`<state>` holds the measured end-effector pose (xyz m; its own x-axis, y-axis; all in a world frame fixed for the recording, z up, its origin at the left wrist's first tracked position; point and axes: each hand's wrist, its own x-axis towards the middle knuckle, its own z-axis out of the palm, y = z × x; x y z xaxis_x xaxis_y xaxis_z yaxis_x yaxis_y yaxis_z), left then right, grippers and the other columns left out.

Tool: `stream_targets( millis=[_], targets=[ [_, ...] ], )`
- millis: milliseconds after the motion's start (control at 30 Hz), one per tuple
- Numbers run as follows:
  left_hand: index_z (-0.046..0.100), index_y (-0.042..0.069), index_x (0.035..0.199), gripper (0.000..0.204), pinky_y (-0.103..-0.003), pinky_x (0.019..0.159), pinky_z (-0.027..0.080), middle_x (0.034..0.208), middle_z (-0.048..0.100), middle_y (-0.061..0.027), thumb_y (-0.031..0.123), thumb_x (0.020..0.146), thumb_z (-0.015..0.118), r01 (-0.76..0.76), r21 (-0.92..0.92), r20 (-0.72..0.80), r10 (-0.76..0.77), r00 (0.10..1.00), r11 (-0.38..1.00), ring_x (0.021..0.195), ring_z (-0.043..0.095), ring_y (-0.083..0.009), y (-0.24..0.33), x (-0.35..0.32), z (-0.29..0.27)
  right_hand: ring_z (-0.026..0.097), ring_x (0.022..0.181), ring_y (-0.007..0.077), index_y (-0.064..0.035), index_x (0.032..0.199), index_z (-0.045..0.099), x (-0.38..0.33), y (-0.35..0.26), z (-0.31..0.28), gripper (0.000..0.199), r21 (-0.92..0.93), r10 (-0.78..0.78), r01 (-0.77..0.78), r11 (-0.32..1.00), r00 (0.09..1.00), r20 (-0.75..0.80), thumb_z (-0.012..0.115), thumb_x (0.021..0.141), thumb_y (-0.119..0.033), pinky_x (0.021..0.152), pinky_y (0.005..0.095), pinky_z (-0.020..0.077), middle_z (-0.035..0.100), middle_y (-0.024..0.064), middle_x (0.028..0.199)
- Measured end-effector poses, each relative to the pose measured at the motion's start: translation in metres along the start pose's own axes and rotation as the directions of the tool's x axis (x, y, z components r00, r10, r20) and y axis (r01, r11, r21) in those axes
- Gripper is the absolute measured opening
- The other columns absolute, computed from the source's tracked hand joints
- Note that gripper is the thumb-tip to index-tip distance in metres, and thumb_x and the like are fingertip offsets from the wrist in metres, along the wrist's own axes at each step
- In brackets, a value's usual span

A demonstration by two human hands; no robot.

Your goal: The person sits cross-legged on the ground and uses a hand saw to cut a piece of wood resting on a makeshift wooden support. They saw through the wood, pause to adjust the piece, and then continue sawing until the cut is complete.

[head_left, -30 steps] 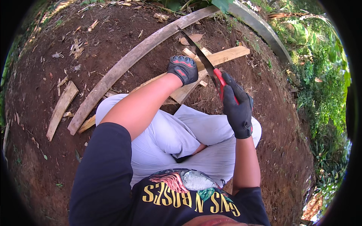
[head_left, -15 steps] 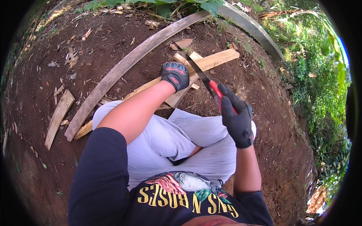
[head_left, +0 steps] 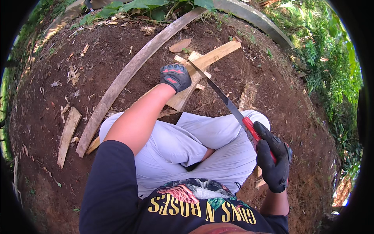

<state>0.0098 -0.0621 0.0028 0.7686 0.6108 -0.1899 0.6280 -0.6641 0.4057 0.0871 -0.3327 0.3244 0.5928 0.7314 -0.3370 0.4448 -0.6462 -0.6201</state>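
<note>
Gloved in black with red accents, my left hand (head_left: 175, 78) is closed around a long pale wooden plank (head_left: 221, 54) and presses on it. The plank lies slantwise across a second board (head_left: 181, 99) on the soil. My right hand (head_left: 274, 158), in a black glove, grips the red handle of a handsaw (head_left: 223, 96). The saw's blade runs up and to the left, its tip end lying at the plank just right of my left hand. Whether the teeth have cut into the wood cannot be made out. Small wood offcuts (head_left: 180, 59) lie beside the plank.
A long weathered board (head_left: 128, 72) curves across the ground on the left, with a short wood piece (head_left: 69, 136) beyond it. A dry brown leaf (head_left: 180, 45) lies ahead. Green plants (head_left: 321, 89) border the right side. My crossed legs (head_left: 163, 144) are close below.
My right hand has drawn the saw back, down and to the right, so less of the blade extends past the plank. The left hand keeps its hold on the plank.
</note>
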Motion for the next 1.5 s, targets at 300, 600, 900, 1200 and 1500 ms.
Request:
stream_targets(
  millis=[300, 600, 900, 1200, 1500],
  targets=[
    [0.080, 0.008, 0.089, 0.026, -0.050, 0.077, 0.059, 0.092, 0.077, -0.0208, 0.025, 0.083, 0.061, -0.030, -0.019, 0.003, 0.030, 1.000, 0.999, 0.087, 0.076, -0.0370, 0.003, 0.000, 0.001, 0.076, 0.111, 0.0336, -0.0097, 0.138, 0.071, 0.151, 0.036, 0.112, 0.039, 0.010, -0.243, 0.244, 0.970, 0.966, -0.091, 0.060, 0.103, -0.025, 0.097, 0.0397, 0.0566, 0.076, 0.0224, 0.123],
    [0.081, 0.008, 0.094, 0.029, -0.049, 0.081, 0.059, 0.100, 0.078, -0.0194, 0.026, 0.084, 0.060, 0.006, -0.012, 0.100, -0.005, 0.995, 1.000, 0.092, 0.077, -0.0348, 0.002, -0.001, -0.009, 0.071, 0.125, 0.0302, -0.0029, 0.139, 0.070, 0.013, 0.018, 0.018, 0.039, 0.024, 0.055, -0.055, 0.998, 0.998, 0.002, 0.055, 0.104, -0.013, 0.109, 0.0400, 0.0507, 0.074, 0.0191, 0.131],
    [0.079, 0.009, 0.087, 0.023, -0.050, 0.074, 0.058, 0.090, 0.077, -0.0193, 0.023, 0.082, 0.061, -0.073, 0.018, -0.037, 0.073, 0.997, 0.997, 0.083, 0.075, -0.0370, -0.001, -0.002, 0.011, 0.074, 0.117, 0.0279, -0.0047, 0.139, 0.070, 0.105, 0.019, 0.072, 0.040, 0.030, 0.066, -0.068, 0.997, 0.997, 0.049, 0.059, 0.104, -0.021, 0.101, 0.0369, 0.0542, 0.075, 0.0215, 0.129],
    [0.080, 0.007, 0.090, 0.028, -0.049, 0.079, 0.059, 0.094, 0.078, -0.0203, 0.025, 0.083, 0.060, -0.014, -0.028, 0.034, 0.015, 0.999, 1.000, 0.088, 0.077, -0.0358, -0.004, 0.001, -0.002, 0.070, 0.126, 0.0292, -0.0067, 0.142, 0.069, 0.064, 0.028, 0.068, 0.040, 0.060, 0.047, -0.048, 0.997, 0.999, 0.014, 0.056, 0.106, -0.017, 0.108, 0.0383, 0.0511, 0.073, 0.0182, 0.136],
    [0.079, 0.007, 0.092, 0.027, -0.050, 0.076, 0.058, 0.091, 0.077, -0.0196, 0.023, 0.082, 0.060, -0.041, -0.024, -0.008, 0.040, 0.999, 0.999, 0.085, 0.076, -0.0357, 0.000, -0.006, 0.001, 0.058, 0.065, 0.0065, -0.0005, 0.139, 0.070, 0.024, 0.019, 0.019, 0.043, 0.025, 0.043, -0.041, 0.999, 0.997, -0.062, 0.055, 0.102, -0.017, 0.063, 0.0250, 0.0484, 0.072, 0.0021, 0.088]
  ],
)
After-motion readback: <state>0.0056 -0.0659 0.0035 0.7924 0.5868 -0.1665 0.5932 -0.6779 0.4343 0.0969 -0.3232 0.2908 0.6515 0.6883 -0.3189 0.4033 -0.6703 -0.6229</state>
